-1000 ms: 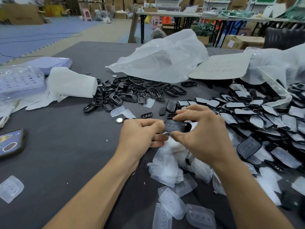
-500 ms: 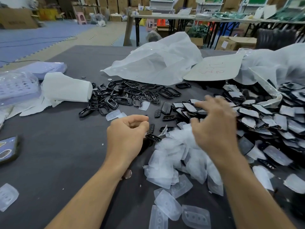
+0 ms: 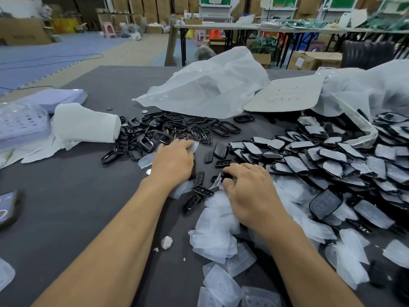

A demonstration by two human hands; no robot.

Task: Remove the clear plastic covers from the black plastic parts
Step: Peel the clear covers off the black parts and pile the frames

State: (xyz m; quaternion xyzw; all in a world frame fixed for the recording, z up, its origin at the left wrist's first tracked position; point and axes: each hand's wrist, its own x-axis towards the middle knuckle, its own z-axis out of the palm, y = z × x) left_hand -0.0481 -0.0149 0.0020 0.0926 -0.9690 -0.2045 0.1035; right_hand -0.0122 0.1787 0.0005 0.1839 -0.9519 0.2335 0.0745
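Observation:
A heap of black plastic parts (image 3: 332, 156) still wearing clear covers fills the table's right side. Peeled clear covers (image 3: 219, 229) lie piled under my right forearm. Bare black ring frames (image 3: 177, 127) sit in a pile at centre left. My left hand (image 3: 174, 162) reaches over the near edge of that pile with relaxed fingers, and a blurred black ring (image 3: 162, 136) shows just beyond the fingertips. My right hand (image 3: 250, 191) is palm down, thumb and forefinger curled onto a small black part (image 3: 225, 176) beside a clear scrap. Small black button pads (image 3: 202, 191) lie between the hands.
A white plastic bag (image 3: 210, 89) and a cardboard sheet (image 3: 285, 96) lie at the back. A white paper roll (image 3: 84, 122) and lilac trays (image 3: 22, 125) stand left. A phone (image 3: 6, 209) is at the left edge and a coin cell (image 3: 166, 242) lies between my forearms.
Both hands let go of the black part they held together. My left hand moved forward to the ring pile. My right hand swung to the covered heap, then came down near the centre.

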